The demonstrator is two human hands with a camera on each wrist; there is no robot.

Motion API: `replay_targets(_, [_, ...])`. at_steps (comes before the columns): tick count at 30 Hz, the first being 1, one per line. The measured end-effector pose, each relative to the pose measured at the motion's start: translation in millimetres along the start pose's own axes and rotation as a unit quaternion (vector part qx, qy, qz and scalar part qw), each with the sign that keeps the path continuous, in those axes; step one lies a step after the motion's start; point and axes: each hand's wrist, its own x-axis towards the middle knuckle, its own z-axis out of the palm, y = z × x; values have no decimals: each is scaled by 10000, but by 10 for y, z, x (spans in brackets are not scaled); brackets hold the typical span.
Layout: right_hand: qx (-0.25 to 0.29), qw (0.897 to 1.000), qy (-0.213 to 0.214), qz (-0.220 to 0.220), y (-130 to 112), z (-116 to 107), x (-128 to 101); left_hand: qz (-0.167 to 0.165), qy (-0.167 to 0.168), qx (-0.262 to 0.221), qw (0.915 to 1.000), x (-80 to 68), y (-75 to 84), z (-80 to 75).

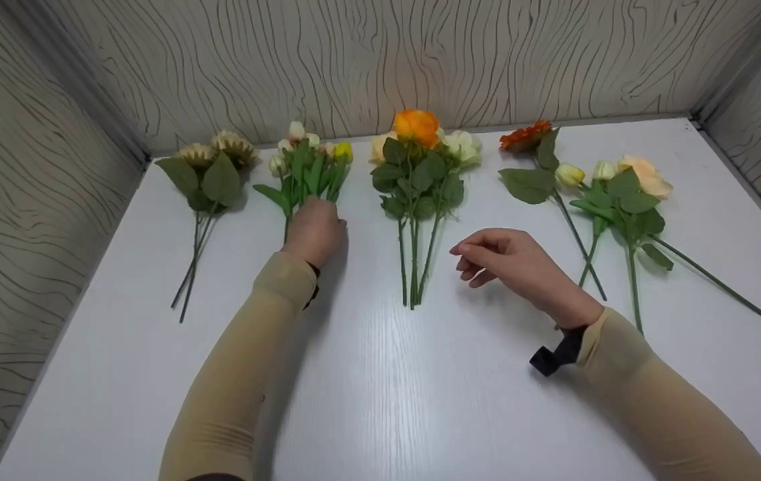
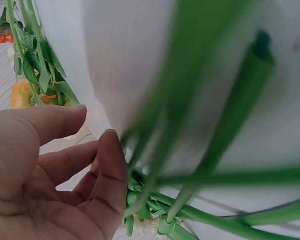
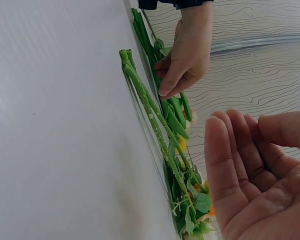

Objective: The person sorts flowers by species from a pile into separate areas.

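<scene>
My left hand (image 1: pixel 317 230) is over the stems of a bunch of tulips (image 1: pixel 300 157) with white, pinkish and yellow heads. In the left wrist view its thumb stands apart from the fingers (image 2: pixel 112 165), and the fingertips are at the green stems (image 2: pixel 210 155), with nothing pinched between them. Held above the table, my right hand (image 1: pixel 507 257) has loosely bent fingers and an empty palm. Nearest to it lies a bunch of roses (image 1: pixel 417 130) with orange, peach and pale heads, its stems pointing toward me.
Two cream flowers (image 1: pixel 196 155) with dark leaves lie at the left. On the right are an orange-red flower (image 1: pixel 526 135), a yellow-white tulip (image 1: pixel 569 175), a pale tulip (image 1: pixel 604 170) and a peach rose (image 1: pixel 647 177). Patterned panels (image 1: pixel 380 53) border the white table (image 1: pixel 380 401).
</scene>
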Motion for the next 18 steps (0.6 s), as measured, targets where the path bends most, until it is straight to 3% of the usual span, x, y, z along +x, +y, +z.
replay_targets(4, [-57, 10000, 2, 21, -16, 0, -7, -169, -107, -110, 9997, 4, 0, 2])
replay_targets(11, [-358, 9993, 99, 35, -57, -113, -74, -47, -158, -439, 9989, -3, 17, -37])
replay_targets(15, [-926, 9950, 295, 238, -49, -341, -165, 137, -72, -542, 9984, -17, 84, -84])
replay_targets(18, [-1469, 9867, 487, 498, 4, -619, -256, 505, 129, -485, 9975, -67, 204, -111])
